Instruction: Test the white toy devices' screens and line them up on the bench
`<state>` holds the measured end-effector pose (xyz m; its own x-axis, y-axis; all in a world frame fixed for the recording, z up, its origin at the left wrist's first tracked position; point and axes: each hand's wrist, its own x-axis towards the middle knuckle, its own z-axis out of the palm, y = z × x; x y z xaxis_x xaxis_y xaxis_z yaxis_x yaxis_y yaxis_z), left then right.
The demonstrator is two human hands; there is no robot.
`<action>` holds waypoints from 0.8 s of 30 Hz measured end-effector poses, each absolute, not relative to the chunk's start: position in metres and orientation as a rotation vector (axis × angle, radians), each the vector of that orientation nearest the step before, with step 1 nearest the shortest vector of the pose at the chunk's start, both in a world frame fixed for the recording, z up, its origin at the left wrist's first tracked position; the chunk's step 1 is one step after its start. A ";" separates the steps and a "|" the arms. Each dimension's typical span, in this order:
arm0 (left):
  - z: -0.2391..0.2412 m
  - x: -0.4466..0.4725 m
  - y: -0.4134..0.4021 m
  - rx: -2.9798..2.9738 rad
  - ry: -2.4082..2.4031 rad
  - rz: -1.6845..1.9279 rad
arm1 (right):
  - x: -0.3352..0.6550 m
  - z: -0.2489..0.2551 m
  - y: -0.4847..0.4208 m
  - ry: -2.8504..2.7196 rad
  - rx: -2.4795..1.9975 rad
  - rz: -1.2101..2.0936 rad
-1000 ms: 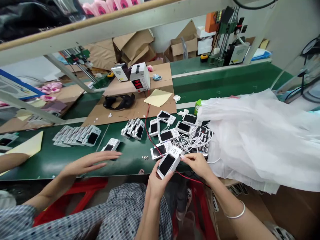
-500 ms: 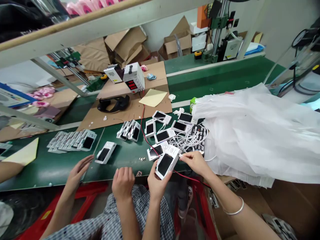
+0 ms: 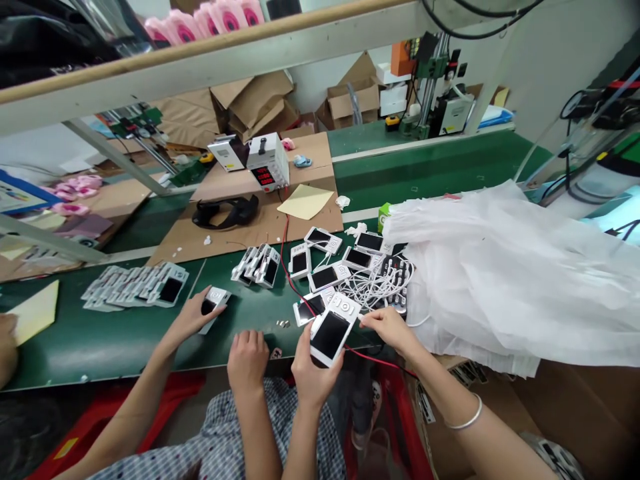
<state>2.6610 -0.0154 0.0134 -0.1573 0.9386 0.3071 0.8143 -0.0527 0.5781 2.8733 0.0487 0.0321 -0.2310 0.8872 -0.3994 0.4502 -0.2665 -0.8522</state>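
Observation:
My left hand (image 3: 311, 365) is closed around the lower end of a white handheld device with a dark screen (image 3: 331, 333), tilted just above the front edge of the green belt (image 3: 125, 333). My right hand (image 3: 389, 329), a bracelet on its wrist, pinches at the device's upper right corner; what sits in the pinch is too small to make out. A red wire (image 3: 373, 360) runs under that hand. Just beyond lie more of the same devices (image 3: 325, 275) and a tangle of white cables (image 3: 377, 283).
A co-worker in a checked shirt sits at my left: one hand (image 3: 195, 315) rests on a single device (image 3: 213, 301), the other (image 3: 247, 360) is a fist at the belt's edge. A row of devices (image 3: 135, 287) lies left. White plastic bags (image 3: 500, 273) pile up right. A power supply (image 3: 267, 161) stands on cardboard.
The co-worker's far hand has reached forward onto the single device. I have tilted the held device a little lower. The view has shifted slightly.

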 end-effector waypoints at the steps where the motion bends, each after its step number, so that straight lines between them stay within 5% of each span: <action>1: 0.011 2.674 -0.019 1.916 2.026 1.041 | 2.874 0.031 0.048 -1.598 -1.628 1.525; 24: 0.002 2.691 -0.012 2.119 1.812 1.183 | 2.883 0.001 0.041 -1.520 -1.448 1.620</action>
<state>2.6907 -0.0120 0.0020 -0.0178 0.8786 0.4772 0.7906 -0.2798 0.5447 2.8828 0.0407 0.0008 -0.3215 0.8765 -0.3583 0.3018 -0.2638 -0.9161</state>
